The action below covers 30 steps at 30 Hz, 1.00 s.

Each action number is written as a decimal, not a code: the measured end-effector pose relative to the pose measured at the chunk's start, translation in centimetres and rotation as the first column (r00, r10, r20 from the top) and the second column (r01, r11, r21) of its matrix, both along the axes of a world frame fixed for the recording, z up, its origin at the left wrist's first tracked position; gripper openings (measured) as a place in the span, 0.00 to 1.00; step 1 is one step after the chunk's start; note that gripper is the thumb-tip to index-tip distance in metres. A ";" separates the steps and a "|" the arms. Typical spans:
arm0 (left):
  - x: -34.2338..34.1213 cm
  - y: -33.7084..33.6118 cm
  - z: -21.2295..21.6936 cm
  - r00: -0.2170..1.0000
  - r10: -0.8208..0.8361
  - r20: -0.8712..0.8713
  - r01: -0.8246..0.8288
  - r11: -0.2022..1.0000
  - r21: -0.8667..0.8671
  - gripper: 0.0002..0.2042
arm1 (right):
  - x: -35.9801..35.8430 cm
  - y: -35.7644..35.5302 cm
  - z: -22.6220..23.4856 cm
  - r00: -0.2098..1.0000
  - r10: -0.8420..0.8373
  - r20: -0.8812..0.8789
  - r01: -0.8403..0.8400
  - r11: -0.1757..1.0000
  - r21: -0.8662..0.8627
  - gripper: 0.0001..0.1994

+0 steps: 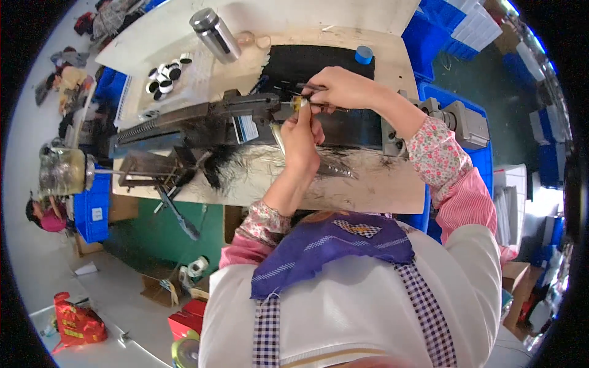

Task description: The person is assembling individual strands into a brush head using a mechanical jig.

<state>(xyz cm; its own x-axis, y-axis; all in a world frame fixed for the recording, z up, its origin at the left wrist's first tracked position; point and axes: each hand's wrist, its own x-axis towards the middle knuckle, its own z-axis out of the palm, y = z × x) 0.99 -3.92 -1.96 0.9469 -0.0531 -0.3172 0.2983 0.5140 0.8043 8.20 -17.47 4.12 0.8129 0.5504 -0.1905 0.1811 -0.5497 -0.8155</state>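
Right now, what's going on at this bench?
A person's left hand and right hand meet beside a long dark metal machine, fingers bent around something too small and hidden to identify. Beyond the machine stands a steel flask, with small black-and-white cylinders to its left and a blue round item to its right.

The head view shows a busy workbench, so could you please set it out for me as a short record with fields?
Left hand: fingertips together near a small yellowish part; exact grip too small to tell
Right hand: close to the left, fingers around a slim dark item
Fixture: long dark metal fixture, left of the hands
Bench: pale top, with loose dark fibres near its front edge
Far side: black-and-white rolls, silver container, blue roll on a black mat
Floor: red bag, lower left
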 end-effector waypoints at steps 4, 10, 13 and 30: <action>-0.3 0.5 0.2 0.999 0.030 -0.009 -0.031 0.999 -0.036 0.14 | 0.1 -0.6 -0.4 0.993 -0.032 -0.116 0.054 0.980 0.193 0.13; 0.0 0.1 -1.0 0.987 -0.153 0.043 0.157 0.983 -0.099 0.24 | 2.0 -1.1 0.0 0.930 -0.002 -0.367 0.065 0.985 0.159 0.16; 0.1 -0.8 -0.8 0.977 -0.185 0.109 0.212 0.902 -0.375 0.35 | 1.9 -1.2 0.5 0.966 0.070 -0.249 -0.071 0.997 0.006 0.14; -0.8 1.8 1.1 0.998 -0.052 0.041 0.066 0.704 -0.707 0.37 | -1.2 -0.2 0.0 0.824 -0.184 0.536 0.191 0.981 0.043 0.07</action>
<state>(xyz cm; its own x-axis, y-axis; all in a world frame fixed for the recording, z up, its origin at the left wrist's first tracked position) 0.21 -2.16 -0.83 0.9386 -0.3116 -0.1481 0.3382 0.9157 0.2170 6.96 -17.63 4.09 0.8766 0.3776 0.2985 0.4792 -0.6272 -0.6140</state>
